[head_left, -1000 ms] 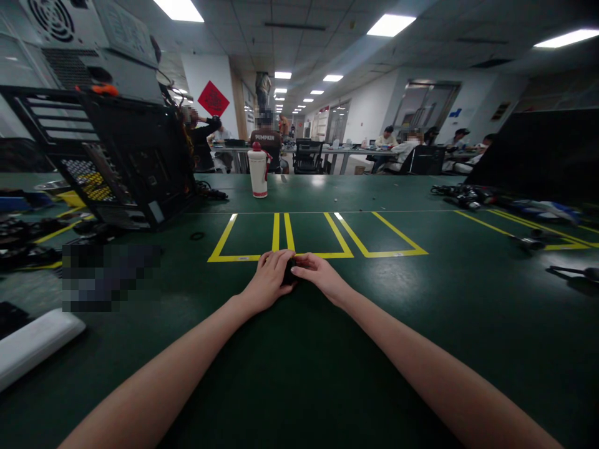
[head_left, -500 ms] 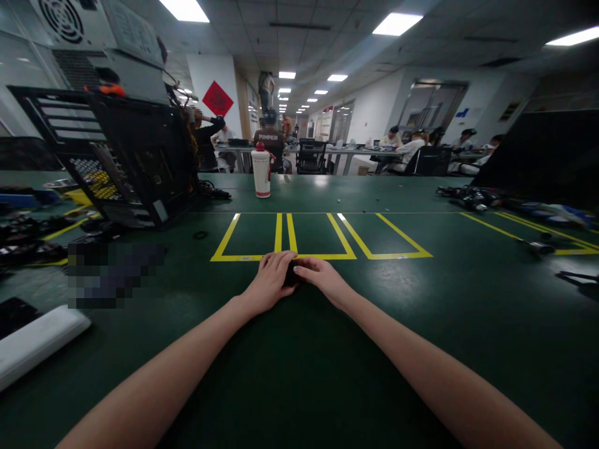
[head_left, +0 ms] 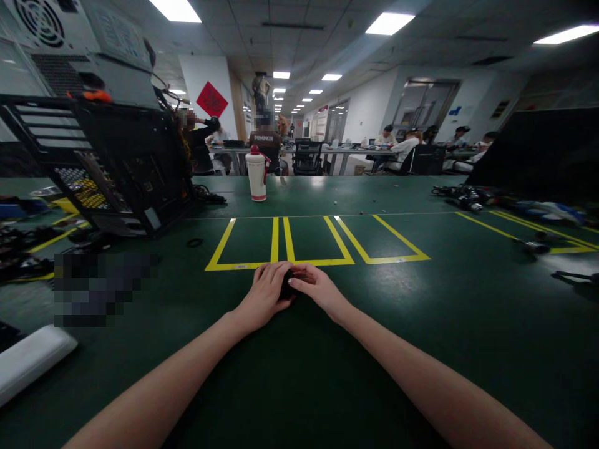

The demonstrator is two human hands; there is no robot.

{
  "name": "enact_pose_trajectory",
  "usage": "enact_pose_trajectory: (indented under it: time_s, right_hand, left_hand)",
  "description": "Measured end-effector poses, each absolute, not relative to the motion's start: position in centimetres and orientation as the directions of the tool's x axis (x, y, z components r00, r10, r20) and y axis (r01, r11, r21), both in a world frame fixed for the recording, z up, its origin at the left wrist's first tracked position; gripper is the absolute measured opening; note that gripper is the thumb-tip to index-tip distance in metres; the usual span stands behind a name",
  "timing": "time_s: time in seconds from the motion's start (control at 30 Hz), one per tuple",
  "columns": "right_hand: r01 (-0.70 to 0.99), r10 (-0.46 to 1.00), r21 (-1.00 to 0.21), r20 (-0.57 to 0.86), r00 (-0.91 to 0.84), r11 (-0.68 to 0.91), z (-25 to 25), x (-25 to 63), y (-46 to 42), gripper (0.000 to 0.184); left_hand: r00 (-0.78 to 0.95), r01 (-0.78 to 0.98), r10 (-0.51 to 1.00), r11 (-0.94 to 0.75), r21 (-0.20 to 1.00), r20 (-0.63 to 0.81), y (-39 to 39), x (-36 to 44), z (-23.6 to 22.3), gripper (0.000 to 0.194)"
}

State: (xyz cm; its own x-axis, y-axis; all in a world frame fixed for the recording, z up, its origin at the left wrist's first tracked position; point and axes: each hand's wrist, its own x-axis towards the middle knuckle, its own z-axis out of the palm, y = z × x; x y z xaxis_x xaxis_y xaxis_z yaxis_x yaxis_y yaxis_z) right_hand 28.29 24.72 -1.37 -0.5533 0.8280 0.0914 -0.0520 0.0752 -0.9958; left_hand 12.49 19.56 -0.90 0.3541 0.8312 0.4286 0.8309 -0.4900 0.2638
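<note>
Broadly, a green table point(head_left: 294, 374) is spreading beneath the middle yellow outline point(head_left: 322, 262), and a black computer case point(head_left: 161, 171) is standing well to that outline's left. A white bottle point(head_left: 257, 178) is standing beyond the outline, toward its left. Just in front of the outline's near-left corner, the left hand point(head_left: 264, 294) is arching over a small black object point(head_left: 286, 287), fingers curled partway and gripping it, while the right hand point(head_left: 322, 292) is holding its right side, thumb and fingers only narrowly parted.
</note>
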Motion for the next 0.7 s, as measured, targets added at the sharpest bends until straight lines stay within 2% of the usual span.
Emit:
enact_pose_trajectory:
  time_s: [0.13, 0.3, 0.43, 0.7]
  right_hand:
    - [-0.061, 0.808, -0.998, 0.054, -0.587, 0.023, -1.35, 28.39, 24.97, 0.032]
    - [-0.108, 0.769, -0.994, 0.075, -0.635, 0.007, -1.09, 28.73, 24.98, 0.035]
    - [-0.12, 0.759, -0.993, 0.097, -0.644, 0.025, -0.92, 28.78, 25.02, 0.026]
    - [-0.008, 0.776, -1.0, 0.0, -0.63, -0.007, -0.88, 28.81, 25.5, 0.032]
  left_hand:
    - [0.367, 0.828, 0.836, -0.494, 0.266, 0.409, 19.47, 12.49, -0.3, 0.059]
    - [0.36, 0.831, 0.848, -0.481, 0.279, 0.388, 19.58, 12.58, -0.16, 0.062]
    - [0.335, 0.838, 0.85, -0.466, 0.285, 0.406, 19.97, 12.59, -0.74, 0.064]
    - [0.352, 0.832, 0.863, -0.466, 0.3, 0.363, 19.98, 12.41, -0.21, 0.063]
